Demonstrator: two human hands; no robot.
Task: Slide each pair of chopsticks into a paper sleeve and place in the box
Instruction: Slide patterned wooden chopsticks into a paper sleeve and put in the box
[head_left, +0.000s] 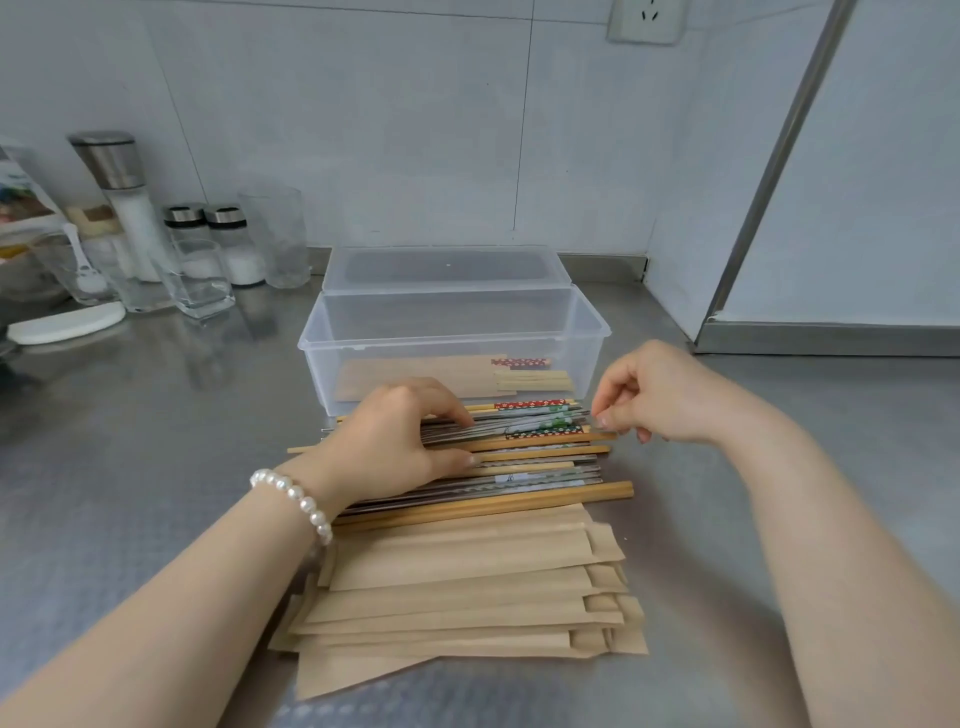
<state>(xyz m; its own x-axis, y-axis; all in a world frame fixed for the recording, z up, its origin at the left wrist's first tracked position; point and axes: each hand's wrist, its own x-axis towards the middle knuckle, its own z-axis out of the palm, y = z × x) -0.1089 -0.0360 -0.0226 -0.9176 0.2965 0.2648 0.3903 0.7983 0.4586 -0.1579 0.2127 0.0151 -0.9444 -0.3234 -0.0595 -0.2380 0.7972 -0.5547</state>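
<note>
We look down on a brushed stainless-steel counter running back to a pale tiled wall. At its middle stands a clear rectangular plastic box, its hinged lid thrown open behind it. Inside, on the floor of the box, we see a few brown sleeved pairs, with patterned red and plain bamboo ends poking out at the right.

Nearest to us lies a fanned stack of brown kraft-paper sleeves, long and flat, their open mouths at the right. Between that stack and the box sits the loose pile of mixed chopsticks: plain bamboo sticks, shiny metal ones, and some with red or green flowered tops, all lying roughly side to side across the counter.

Now the hands. Our left hand, a white pearl bracelet on its wrist, rests on the pile's left part, fingers and thumb curled in among the sticks, gripping a bunch of them. Our right hand hovers at the pile's right end, fingertips pinched at the tips of the sticks there; whether they actually hold one, we cannot tell.

Off to the left stand glass shakers with metal caps and clear drinking glasses.
</note>
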